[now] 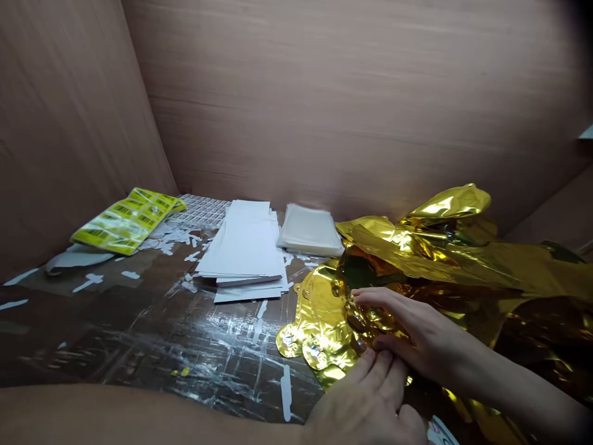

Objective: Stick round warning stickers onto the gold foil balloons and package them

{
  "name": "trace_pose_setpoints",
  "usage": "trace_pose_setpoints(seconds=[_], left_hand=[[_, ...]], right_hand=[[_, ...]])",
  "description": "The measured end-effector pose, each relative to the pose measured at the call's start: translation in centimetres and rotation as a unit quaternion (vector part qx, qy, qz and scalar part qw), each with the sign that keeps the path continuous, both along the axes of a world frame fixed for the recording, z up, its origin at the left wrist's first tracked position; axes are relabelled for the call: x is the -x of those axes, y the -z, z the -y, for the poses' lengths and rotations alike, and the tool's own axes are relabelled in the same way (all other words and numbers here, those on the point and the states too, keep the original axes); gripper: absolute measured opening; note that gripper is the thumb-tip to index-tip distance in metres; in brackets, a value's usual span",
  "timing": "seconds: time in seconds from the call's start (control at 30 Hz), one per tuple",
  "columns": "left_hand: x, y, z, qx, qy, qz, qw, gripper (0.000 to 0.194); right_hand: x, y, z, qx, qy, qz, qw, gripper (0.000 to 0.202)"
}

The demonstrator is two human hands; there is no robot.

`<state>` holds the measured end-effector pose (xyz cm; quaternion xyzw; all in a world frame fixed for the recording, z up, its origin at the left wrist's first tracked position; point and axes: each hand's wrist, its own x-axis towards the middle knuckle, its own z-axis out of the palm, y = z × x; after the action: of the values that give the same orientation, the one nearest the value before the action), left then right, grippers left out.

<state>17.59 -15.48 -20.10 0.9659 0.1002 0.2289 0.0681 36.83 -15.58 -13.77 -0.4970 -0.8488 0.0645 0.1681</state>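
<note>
A heap of shiny gold foil fills the right side of the table; the pieces look like flat, uninflated foil balloons. My right hand comes in from the right, with fingers and thumb curved round a crumpled part of a gold foil balloon. Just below it, my left hand reaches across from the lower left. Its fingers are pressed together, fingertips on the same foil near my right thumb. Rounded foil lobes lie flat to the left of both hands. What is under the fingers is partly hidden.
White cards lie stacked mid-table, beside a stack of clear plastic sleeves. Yellow barcode label sheets rest at the left, near a sheet of small printed labels. White paper scraps litter the taped tabletop. Wooden panels stand behind.
</note>
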Motion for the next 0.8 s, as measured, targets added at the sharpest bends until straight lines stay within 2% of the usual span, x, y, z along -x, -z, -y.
trace_pose_setpoints(seconds=[0.1,0.2,0.27,0.37,0.47,0.6,0.8], left_hand=[[-0.9,1.4,0.3,0.018,-0.048,0.01,0.999,0.051],[-1.5,2.4,0.3,-0.001,-0.041,0.03,0.999,0.046],[-1.6,2.5,0.2,-0.025,-0.021,0.04,0.999,0.038],[-1.2,1.7,0.1,-0.055,-0.005,0.037,0.998,0.029],[-0.4,0.6,0.1,-0.058,-0.015,0.019,0.998,0.028],[0.6,-0.4,0.2,-0.071,0.011,0.017,0.997,0.026],[1.0,-1.2,0.3,-0.032,0.024,-0.023,0.999,0.029]], right_hand=[[0.4,-0.5,0.4,-0.009,0.005,0.007,1.0,0.055],[1.8,-2.0,0.8,-0.007,0.008,0.004,1.0,0.038],[2.9,-3.0,0.6,0.011,0.002,-0.004,1.0,0.022],[4.2,-3.5,-0.2,0.044,-0.017,-0.021,0.999,0.014],[4.7,-3.2,-1.2,0.072,-0.041,-0.035,0.996,0.015],[4.9,-2.8,-2.1,0.102,-0.069,-0.05,0.991,0.018],[5.4,-2.9,-2.6,0.094,-0.115,-0.041,0.988,0.019]])
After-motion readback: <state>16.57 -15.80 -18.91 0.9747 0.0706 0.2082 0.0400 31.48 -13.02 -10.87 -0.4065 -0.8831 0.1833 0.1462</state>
